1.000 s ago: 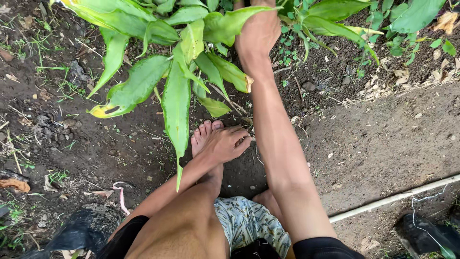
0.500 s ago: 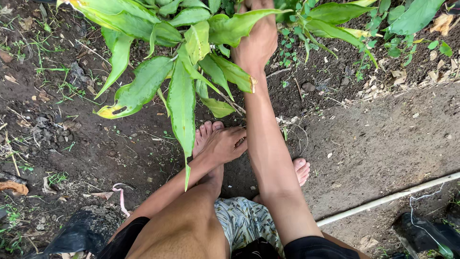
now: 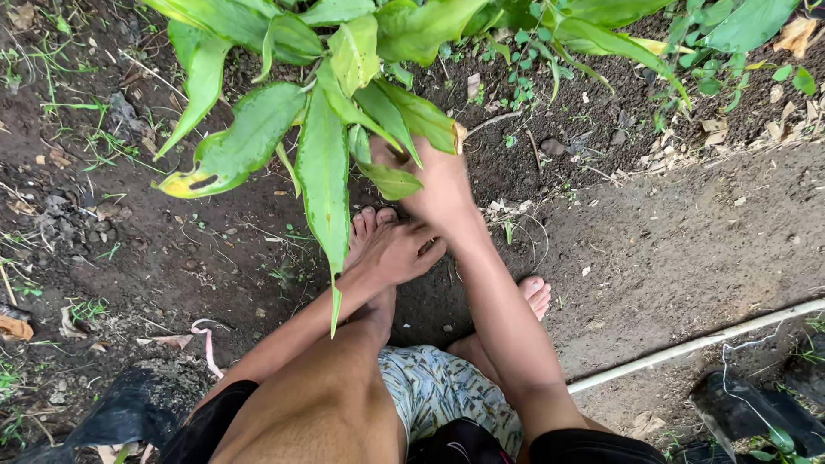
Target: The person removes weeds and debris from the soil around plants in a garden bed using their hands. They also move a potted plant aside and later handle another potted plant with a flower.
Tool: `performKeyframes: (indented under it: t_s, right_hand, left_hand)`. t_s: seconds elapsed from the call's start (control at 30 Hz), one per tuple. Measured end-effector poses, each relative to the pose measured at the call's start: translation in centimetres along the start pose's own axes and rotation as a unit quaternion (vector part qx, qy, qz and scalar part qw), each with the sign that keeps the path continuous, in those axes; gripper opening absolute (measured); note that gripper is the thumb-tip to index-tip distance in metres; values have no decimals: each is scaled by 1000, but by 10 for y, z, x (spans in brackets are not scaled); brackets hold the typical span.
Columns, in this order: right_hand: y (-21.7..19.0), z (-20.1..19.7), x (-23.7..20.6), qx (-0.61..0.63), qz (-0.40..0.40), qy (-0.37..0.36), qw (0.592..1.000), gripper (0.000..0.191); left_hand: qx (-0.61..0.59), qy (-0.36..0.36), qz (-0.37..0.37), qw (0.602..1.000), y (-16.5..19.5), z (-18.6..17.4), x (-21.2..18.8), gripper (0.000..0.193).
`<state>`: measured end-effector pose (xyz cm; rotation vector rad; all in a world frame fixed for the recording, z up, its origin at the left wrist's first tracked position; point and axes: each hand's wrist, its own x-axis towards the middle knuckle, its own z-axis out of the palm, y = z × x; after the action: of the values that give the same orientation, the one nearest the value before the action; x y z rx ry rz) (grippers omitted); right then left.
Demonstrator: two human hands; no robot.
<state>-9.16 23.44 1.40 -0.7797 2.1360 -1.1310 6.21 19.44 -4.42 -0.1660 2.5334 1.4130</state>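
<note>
**At the plant's base: grip before pulling**

Over bare soil (image 3: 670, 249), the plant (image 3: 326, 129) leans toward the person. Right hand (image 3: 434, 185) closes around its stems; left hand (image 3: 400, 253) rests open on the foot (image 3: 369, 228). Best gripped low, pulled steadily.

Bare arms, bare feet (image 3: 371, 230); black sleeves (image 3: 593, 447); pale leaf-patterned shorts (image 3: 438, 387).

Dark soil (image 3: 670, 249) bears a white pipe (image 3: 687, 348) and dry leaves (image 3: 713, 137).
</note>
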Motion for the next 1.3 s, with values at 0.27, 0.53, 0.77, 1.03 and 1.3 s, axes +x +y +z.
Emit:
performKeyframes:
  t_s: [0.27, 0.53, 0.77, 1.03, 1.3]
  right_hand:
    - [46, -13, 43, 45, 147, 257, 954, 36]
    - [62, 6, 78, -68, 57, 340, 936, 17]
    - [74, 4, 69, -55, 6, 359, 932, 9]
    - [89, 8, 60, 3, -1, 372, 928, 11]
    - [72, 9, 27, 74, 73, 344, 933, 17]
  left_hand:
    - [-20, 36, 25, 999, -3, 8, -2, 20]
    - [-9, 58, 58, 997, -5, 9, 0, 20]
    - [-4, 42, 35, 999, -4, 9, -1, 23]
    - [-9, 33, 37, 999, -6, 10, 0, 21]
    - [-6, 35, 42, 998, -8, 10, 0, 19]
